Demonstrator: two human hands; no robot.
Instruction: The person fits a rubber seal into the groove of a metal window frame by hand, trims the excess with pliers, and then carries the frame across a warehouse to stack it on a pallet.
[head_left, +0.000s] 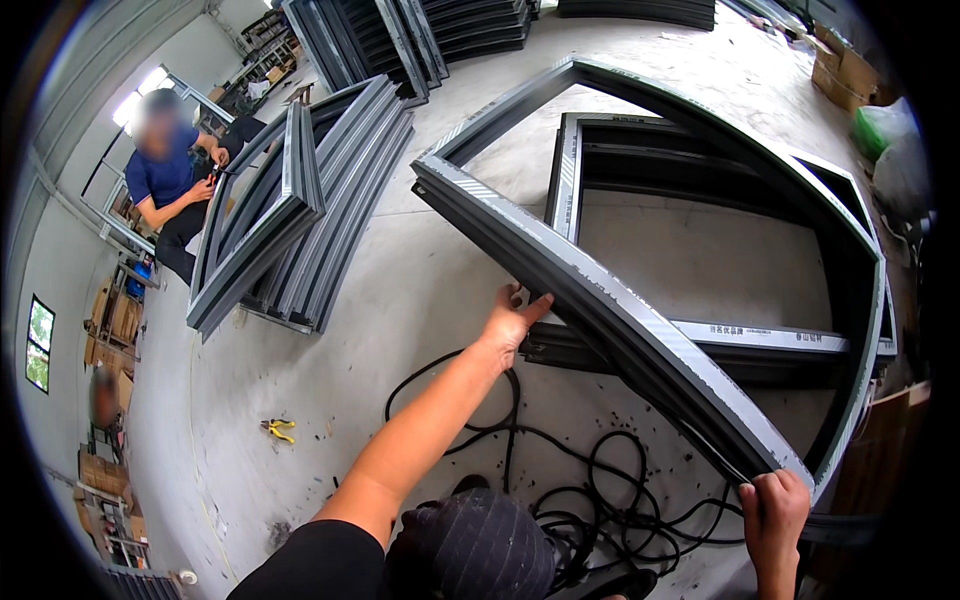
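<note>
A large grey metal window frame [600, 275] stands tilted before me, its far side curved, over other stacked frames. My left hand [514, 322] is at the near outer side of this frame, about midway along it. Its thumb is stretched against the frame, apart from the forefinger. At the frame's near right corner my right hand [777, 500] is closed in a fist. A thin black strip [690, 432] sags along the frame's underside and leads into that fist. Whether the fist also grips the frame corner is hidden.
Black flexible strip [610, 475] lies in loops on the floor beside my legs. Yellow-handled pliers [279, 430] lie at the left. Beneath the tilted frame are stacked frames [700, 335]. Another frame stack [335, 205] stands left, where a co-worker [165, 185] sits. Cartons [845, 70] stand far right.
</note>
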